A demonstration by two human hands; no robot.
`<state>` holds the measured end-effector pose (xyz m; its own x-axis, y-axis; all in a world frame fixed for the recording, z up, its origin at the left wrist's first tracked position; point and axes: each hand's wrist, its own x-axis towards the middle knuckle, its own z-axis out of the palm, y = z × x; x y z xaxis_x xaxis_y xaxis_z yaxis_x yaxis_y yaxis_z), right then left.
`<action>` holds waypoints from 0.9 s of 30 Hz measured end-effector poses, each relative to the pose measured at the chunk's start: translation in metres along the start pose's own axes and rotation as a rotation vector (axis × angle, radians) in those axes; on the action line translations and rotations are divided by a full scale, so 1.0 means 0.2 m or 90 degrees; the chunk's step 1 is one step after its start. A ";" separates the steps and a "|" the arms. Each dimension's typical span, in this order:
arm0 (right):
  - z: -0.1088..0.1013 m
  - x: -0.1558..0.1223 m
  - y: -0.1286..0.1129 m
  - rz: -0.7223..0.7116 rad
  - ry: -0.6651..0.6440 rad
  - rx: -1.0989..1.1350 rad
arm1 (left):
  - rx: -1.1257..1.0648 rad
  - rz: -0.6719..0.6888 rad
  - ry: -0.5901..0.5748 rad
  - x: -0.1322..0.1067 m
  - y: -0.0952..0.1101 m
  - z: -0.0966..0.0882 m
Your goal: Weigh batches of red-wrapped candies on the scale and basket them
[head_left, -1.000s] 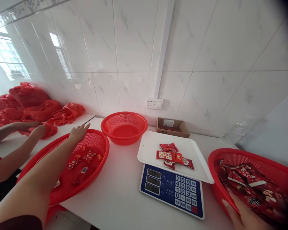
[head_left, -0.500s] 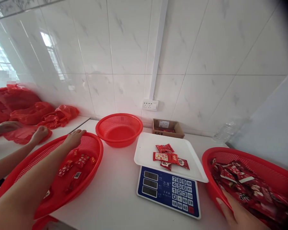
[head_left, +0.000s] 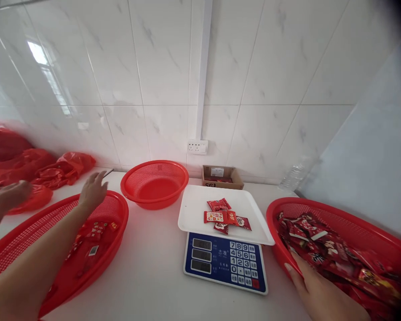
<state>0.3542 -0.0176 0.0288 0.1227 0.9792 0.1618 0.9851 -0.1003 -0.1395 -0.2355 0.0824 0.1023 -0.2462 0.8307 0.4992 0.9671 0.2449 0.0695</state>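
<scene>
My left hand lies over the far rim of a large red plastic basket, its fingers bent around the edge. Several red snack packets lie inside, partly hidden by my forearm. My right hand grips the near rim of another red basket, thumb outside; its other fingers are mostly hidden. That basket holds many dark red packets, one with yellow on it. Between the baskets, several small packets rest on the white pan of a blue digital scale.
Behind stand a third red basket and a small cardboard box near the tiled wall. A clear plastic container is at the back right. A co-worker's hand is beside red plastic bags at the left.
The view has turned right, so everything sits farther left in it. Both my hands remain at the basket rims. One of the co-worker's hands has gone out of sight.
</scene>
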 end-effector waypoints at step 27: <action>-0.05 -0.02 -0.06 0.068 -0.044 -0.023 | -0.175 0.602 -0.256 -0.34 1.74 0.15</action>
<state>0.3432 -0.0221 0.0390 0.2202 0.9721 0.0804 0.9706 -0.2101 -0.1174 0.1154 0.1263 0.0674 0.6586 0.7404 0.1342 0.7452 -0.6665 0.0199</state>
